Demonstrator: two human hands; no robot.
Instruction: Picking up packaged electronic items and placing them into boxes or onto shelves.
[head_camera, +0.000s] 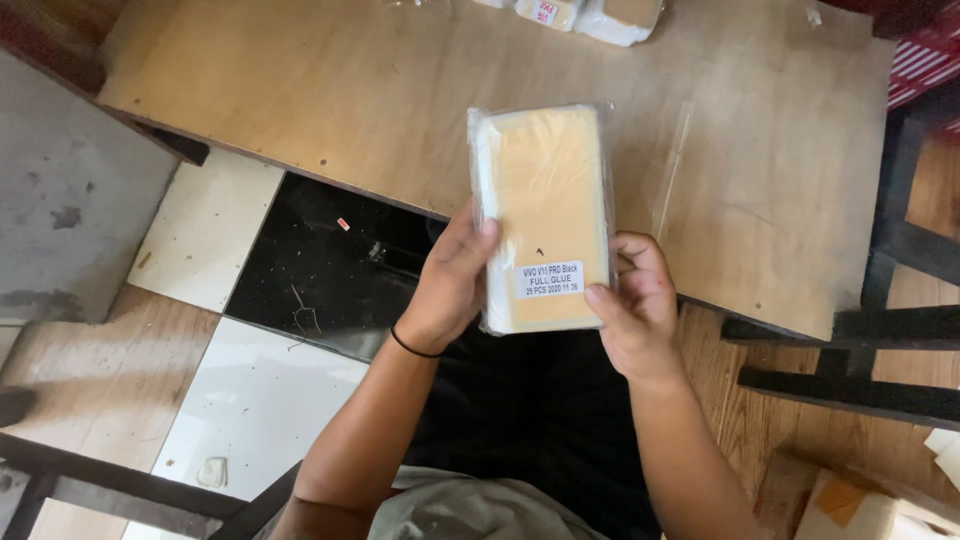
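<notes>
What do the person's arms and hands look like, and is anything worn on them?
Both forearms are bare, with no sleeves in view. The left hand has a thin black band around the wrist. The right hand wears nothing: no ring, watch or glove shows. Neither hand is gloved.

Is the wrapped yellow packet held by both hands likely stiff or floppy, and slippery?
The packet probably is stiff: it stays flat, gripped only at its lower end by the left hand and right hand. Its glossy clear wrap may be slippery.
</notes>
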